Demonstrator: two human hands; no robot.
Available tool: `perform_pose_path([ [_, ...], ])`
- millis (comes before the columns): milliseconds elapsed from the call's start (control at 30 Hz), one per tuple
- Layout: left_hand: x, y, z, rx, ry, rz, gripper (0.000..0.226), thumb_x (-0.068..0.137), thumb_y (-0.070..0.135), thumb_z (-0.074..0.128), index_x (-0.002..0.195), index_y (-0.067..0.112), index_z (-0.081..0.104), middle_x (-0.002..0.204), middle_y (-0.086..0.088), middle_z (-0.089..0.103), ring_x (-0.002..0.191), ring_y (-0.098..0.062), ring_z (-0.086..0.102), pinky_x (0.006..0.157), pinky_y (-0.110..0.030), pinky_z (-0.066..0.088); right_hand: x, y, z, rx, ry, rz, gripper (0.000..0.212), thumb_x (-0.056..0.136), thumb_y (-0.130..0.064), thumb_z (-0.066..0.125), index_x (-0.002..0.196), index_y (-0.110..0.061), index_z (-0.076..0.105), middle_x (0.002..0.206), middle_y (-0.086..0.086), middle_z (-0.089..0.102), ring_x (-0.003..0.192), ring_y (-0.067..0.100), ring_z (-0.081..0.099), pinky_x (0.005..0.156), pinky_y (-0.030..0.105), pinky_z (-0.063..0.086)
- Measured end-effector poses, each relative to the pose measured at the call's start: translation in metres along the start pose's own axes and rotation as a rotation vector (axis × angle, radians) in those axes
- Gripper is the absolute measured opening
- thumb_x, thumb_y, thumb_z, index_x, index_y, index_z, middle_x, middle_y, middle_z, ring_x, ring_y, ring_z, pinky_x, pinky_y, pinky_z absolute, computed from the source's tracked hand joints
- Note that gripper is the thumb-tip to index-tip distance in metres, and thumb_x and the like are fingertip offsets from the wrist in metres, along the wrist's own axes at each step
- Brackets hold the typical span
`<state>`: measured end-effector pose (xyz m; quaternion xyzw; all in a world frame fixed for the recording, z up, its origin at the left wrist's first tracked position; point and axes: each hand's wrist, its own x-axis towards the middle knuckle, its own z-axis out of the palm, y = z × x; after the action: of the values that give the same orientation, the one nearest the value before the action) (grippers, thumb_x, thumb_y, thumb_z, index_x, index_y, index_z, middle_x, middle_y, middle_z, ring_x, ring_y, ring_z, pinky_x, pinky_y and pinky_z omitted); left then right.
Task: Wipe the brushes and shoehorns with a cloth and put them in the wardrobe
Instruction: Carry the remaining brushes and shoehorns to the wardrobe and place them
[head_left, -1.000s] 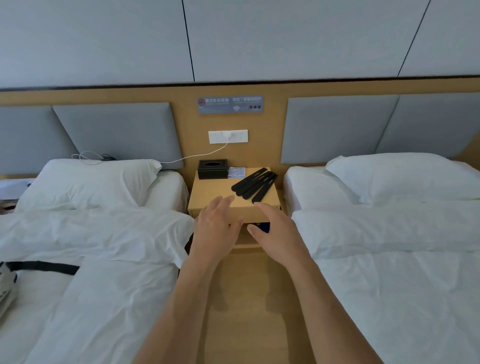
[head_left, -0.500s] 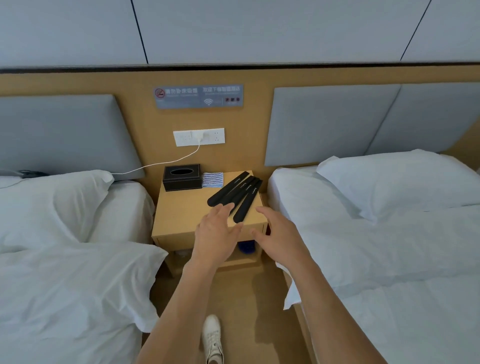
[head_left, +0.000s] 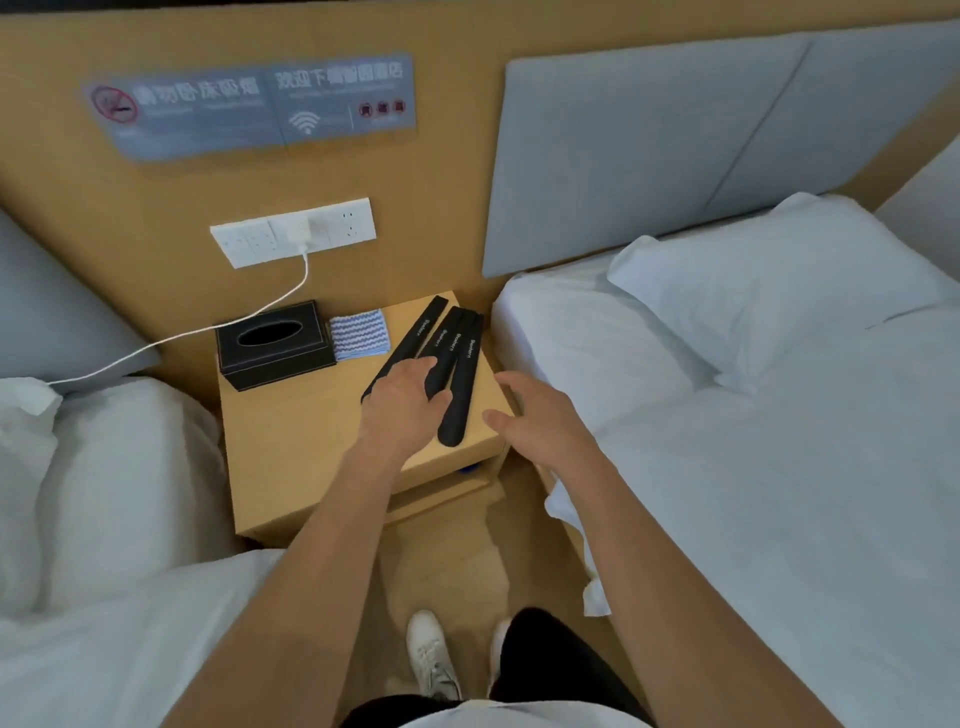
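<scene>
From my remote seat I saw black shoehorns (head_left: 457, 364) with small white lettering on a tan wood tabletop (head_left: 291, 447), a black tissue box (head_left: 272, 345), a blue-and-white zigzag-striped cloth (head_left: 359, 334), white bedding (head_left: 779, 441) and grey headboard panels (head_left: 649, 150).

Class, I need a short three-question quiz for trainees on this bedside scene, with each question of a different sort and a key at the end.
1. True or false: the left hand is over the black tools on the nightstand.
2. What lies between the tissue box and the black tools?
A. a phone
B. a striped cloth
C. a cup
3. Fill in: the right hand is empty, its fingers ____.

Key: 1 true; 2 B; 3 spread, near the nightstand's right edge.
</scene>
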<state>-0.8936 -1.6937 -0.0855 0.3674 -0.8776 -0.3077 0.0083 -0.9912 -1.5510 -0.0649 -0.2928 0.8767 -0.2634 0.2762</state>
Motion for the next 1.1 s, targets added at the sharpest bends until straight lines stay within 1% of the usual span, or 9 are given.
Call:
perform_pose_path([
  [67, 0.028, -0.013, 0.004, -0.007, -0.051, -0.037, 0.053, 0.098, 0.033, 0.053, 0.148, 0.02, 0.039, 0.147, -0.006, 0.047, 0.13, -0.028, 0.048, 0.108, -0.045, 0.04, 0.026, 0.006, 0.007, 0.008, -0.041, 0.051, 0.056, 0.096, -0.037, 0.063, 0.147, -0.032, 0.041, 0.148, -0.004, 0.049, 0.132, 0.02, 0.05, 0.089, 0.025, 0.039],
  [167, 0.067, -0.036, 0.012, -0.034, -0.106, -0.112, 0.053, 0.098, 0.032, 0.053, 0.147, 0.019, 0.039, 0.145, -0.007, 0.049, 0.129, -0.029, 0.049, 0.105, -0.04, 0.04, 0.069, 0.016, 0.022, 0.081, -0.117, 0.142, 0.053, 0.096, -0.038, 0.062, 0.145, -0.028, 0.044, 0.147, -0.001, 0.05, 0.131, 0.022, 0.05, 0.098, 0.031, 0.046],
  [367, 0.143, -0.09, 0.033, -0.207, -0.114, -0.365, 0.044, 0.096, 0.026, 0.059, 0.137, 0.013, 0.052, 0.138, -0.006, 0.057, 0.125, -0.024, 0.052, 0.104, -0.032, 0.041, 0.169, 0.046, 0.064, 0.426, -0.221, 0.471, 0.043, 0.092, -0.033, 0.069, 0.132, -0.022, 0.059, 0.138, 0.004, 0.056, 0.122, 0.024, 0.057, 0.105, 0.041, 0.049],
  [500, 0.198, -0.125, 0.06, -0.183, -0.14, -0.46, 0.04, 0.093, 0.025, 0.061, 0.132, 0.014, 0.054, 0.13, -0.006, 0.06, 0.117, -0.025, 0.056, 0.098, -0.032, 0.047, 0.242, 0.071, 0.1, 0.544, -0.199, 0.634, 0.047, 0.091, -0.027, 0.07, 0.135, -0.013, 0.058, 0.132, 0.01, 0.061, 0.117, 0.026, 0.061, 0.104, 0.045, 0.05],
  [633, 0.253, -0.155, 0.097, -0.094, -0.206, -0.487, 0.042, 0.092, 0.026, 0.062, 0.132, 0.017, 0.052, 0.127, -0.006, 0.06, 0.115, -0.025, 0.056, 0.095, -0.033, 0.048, 0.299, 0.094, 0.138, 0.49, -0.113, 0.739, 0.045, 0.089, -0.025, 0.072, 0.13, -0.012, 0.058, 0.11, 0.004, 0.061, 0.101, 0.025, 0.06, 0.093, 0.04, 0.055],
  [733, 0.289, -0.171, 0.122, 0.095, -0.236, -0.452, 0.046, 0.093, 0.029, 0.062, 0.135, 0.018, 0.047, 0.132, -0.007, 0.054, 0.119, -0.028, 0.051, 0.095, -0.036, 0.044, 0.329, 0.112, 0.16, 0.4, -0.067, 0.763, 0.026, 0.084, -0.027, 0.078, 0.095, -0.017, 0.057, 0.09, -0.002, 0.058, 0.08, 0.018, 0.059, 0.062, 0.025, 0.045],
  [767, 0.3, -0.174, 0.129, 0.161, -0.231, -0.435, 0.045, 0.093, 0.03, 0.062, 0.134, 0.017, 0.047, 0.131, -0.008, 0.052, 0.118, -0.029, 0.05, 0.095, -0.038, 0.044, 0.337, 0.117, 0.165, 0.367, -0.05, 0.762, 0.029, 0.082, -0.027, 0.08, 0.086, -0.018, 0.053, 0.083, -0.003, 0.056, 0.072, 0.015, 0.056, 0.056, 0.022, 0.039],
  [967, 0.337, -0.186, 0.157, 0.325, -0.205, -0.447, 0.038, 0.095, 0.029, 0.06, 0.128, 0.012, 0.048, 0.129, -0.009, 0.051, 0.116, -0.029, 0.051, 0.094, -0.039, 0.043, 0.353, 0.141, 0.181, 0.133, -0.048, 0.697, 0.032, 0.08, -0.023, 0.081, 0.065, -0.023, 0.052, 0.064, -0.009, 0.051, 0.069, 0.019, 0.055, 0.065, 0.023, 0.042],
  [1100, 0.346, -0.19, 0.166, 0.384, -0.239, -0.48, 0.023, 0.098, 0.024, 0.056, 0.118, 0.014, 0.056, 0.119, -0.009, 0.062, 0.111, -0.027, 0.058, 0.09, -0.034, 0.045, 0.355, 0.148, 0.182, 0.106, -0.101, 0.664, 0.015, 0.084, -0.015, 0.075, 0.075, -0.022, 0.065, 0.08, -0.001, 0.065, 0.082, 0.023, 0.063, 0.069, 0.027, 0.048],
])
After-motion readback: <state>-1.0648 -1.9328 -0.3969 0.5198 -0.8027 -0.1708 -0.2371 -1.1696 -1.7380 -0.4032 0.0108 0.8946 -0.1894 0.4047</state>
